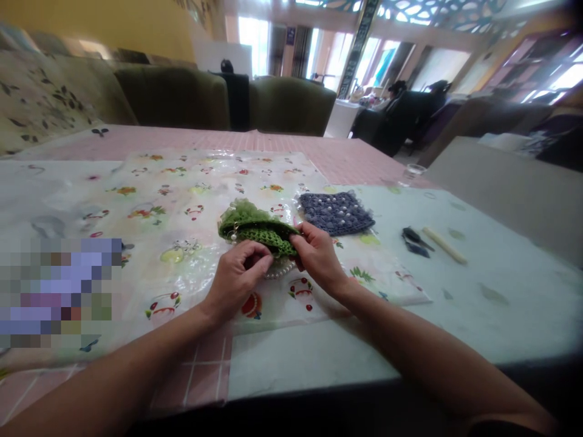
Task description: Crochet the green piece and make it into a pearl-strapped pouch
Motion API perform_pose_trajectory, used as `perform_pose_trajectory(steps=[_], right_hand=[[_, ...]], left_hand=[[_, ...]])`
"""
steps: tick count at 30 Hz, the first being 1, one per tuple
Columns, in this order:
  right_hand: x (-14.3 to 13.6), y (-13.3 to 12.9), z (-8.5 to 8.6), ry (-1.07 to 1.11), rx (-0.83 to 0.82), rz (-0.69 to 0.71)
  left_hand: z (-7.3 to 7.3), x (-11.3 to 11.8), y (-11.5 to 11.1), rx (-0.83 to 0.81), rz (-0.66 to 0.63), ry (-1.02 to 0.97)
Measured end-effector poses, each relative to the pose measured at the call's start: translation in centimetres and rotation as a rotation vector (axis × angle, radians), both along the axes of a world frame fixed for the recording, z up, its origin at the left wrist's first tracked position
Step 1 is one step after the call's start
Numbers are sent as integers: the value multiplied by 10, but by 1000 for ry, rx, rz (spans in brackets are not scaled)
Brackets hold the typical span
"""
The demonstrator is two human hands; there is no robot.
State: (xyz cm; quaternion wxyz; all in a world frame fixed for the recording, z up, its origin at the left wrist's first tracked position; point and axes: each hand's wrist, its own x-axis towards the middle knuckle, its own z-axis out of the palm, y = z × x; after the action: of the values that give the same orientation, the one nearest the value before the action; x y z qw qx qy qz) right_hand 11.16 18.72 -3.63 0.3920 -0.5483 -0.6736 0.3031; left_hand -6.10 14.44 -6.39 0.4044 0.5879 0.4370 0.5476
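A green crocheted pouch (259, 233) with a ruffled edge and small pearls is between my hands, just above the table. My right hand (317, 252) pinches its right end between thumb and fingers. At the near edge, my left hand (240, 267) has its thumb and forefinger pressed together against the pouch; whatever lies in that pinch is too small to make out. A string of white pearls (279, 271) shows beneath the pouch, partly hidden by the hands. Just beyond my right hand lies a blue-grey crocheted piece (336, 212) dotted with white pearls.
Dark small tools (416, 241) and a pale yellow stick (444, 245) lie on the right of the table. A clear glass (413, 175) stands at the far right edge. A patterned plastic sheet (182, 188) covers the middle. Chairs (291, 103) stand beyond; people sit farther back.
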Motion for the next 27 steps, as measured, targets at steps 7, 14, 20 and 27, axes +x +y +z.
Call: perform_pose_trajectory(steps=[7, 14, 20, 27], right_hand=[[7, 1, 0, -374, 364, -64], [6, -5, -3, -540, 445, 127], [8, -5, -2, -563, 464, 177], [9, -5, 1, -436, 434, 280]], left_hand=[[2, -7, 2, 265, 31, 220], [-8, -8, 7, 140, -2, 289], [-8, -11, 14, 466, 103, 463], [-10, -12, 21, 633, 96, 640]])
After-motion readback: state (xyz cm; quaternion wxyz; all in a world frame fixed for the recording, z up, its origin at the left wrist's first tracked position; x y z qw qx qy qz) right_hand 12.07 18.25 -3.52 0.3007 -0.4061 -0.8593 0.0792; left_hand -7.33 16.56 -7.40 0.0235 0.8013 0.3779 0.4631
